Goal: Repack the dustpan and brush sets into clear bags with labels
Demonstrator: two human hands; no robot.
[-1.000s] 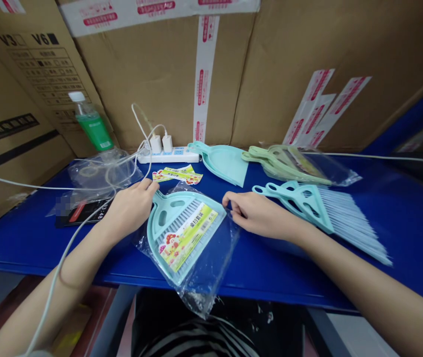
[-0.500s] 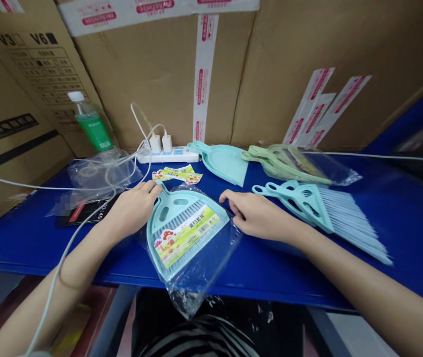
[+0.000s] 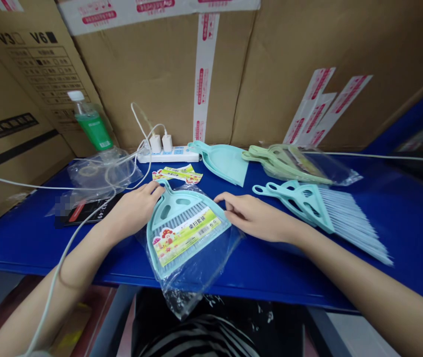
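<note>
A light-blue dustpan and brush set point(image 3: 166, 213) lies before me in a clear plastic bag point(image 3: 200, 272), whose open-looking end hangs past the table's front edge. A yellow-green label card point(image 3: 187, 235) with mushroom pictures covers the brush bristles. My left hand point(image 3: 140, 206) is closed around the set's handle end at the top. At the pan's right corner, my right hand point(image 3: 246, 213) has its thumb and forefinger on the rim; the other fingers are curled under and partly hidden.
Behind are loose label cards point(image 3: 177, 173), a blue dustpan point(image 3: 226, 161), a bagged green set point(image 3: 289, 161) and a power strip point(image 3: 177, 154). Blue brushes point(image 3: 330, 213) lie right. A phone point(image 3: 88, 210), crumpled plastic point(image 3: 99, 171), a bottle point(image 3: 94, 126) and white cables are left; cardboard boxes point(image 3: 151, 74) stand behind.
The bagged set has turned slightly, its lower end shifting left and up. My right hand has moved slightly left, its fingers now at the pan's corner.
</note>
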